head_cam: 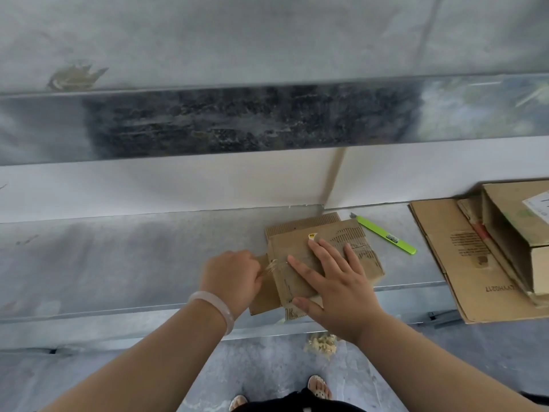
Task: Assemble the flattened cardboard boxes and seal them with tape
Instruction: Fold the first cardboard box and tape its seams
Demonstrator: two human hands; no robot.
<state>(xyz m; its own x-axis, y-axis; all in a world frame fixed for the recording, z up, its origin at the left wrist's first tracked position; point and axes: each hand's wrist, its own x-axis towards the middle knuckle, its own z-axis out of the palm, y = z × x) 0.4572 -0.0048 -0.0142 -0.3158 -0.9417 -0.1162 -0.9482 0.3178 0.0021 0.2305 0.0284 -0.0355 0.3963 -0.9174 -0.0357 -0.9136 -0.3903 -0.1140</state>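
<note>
A small brown cardboard box point(335, 233), worn and torn on top, rests on the grey metal bench point(118, 257) near its front edge. My right hand point(335, 281) lies flat on the box with fingers spread, pressing it down. My left hand point(234, 275) is curled at the box's left side, pinching a strip of clear tape point(274, 264) that stretches onto the box's left edge. A loose flap point(264, 295) sticks out below my left hand. A pale bangle circles my left wrist.
A green utility knife point(386, 234) lies just right of the box. Flattened cardboard point(439, 233) and a larger upright box point(511, 230) sit at the far right, overhanging the bench's front edge. A white wall runs behind. Paper scraps point(320, 344) lie on the floor.
</note>
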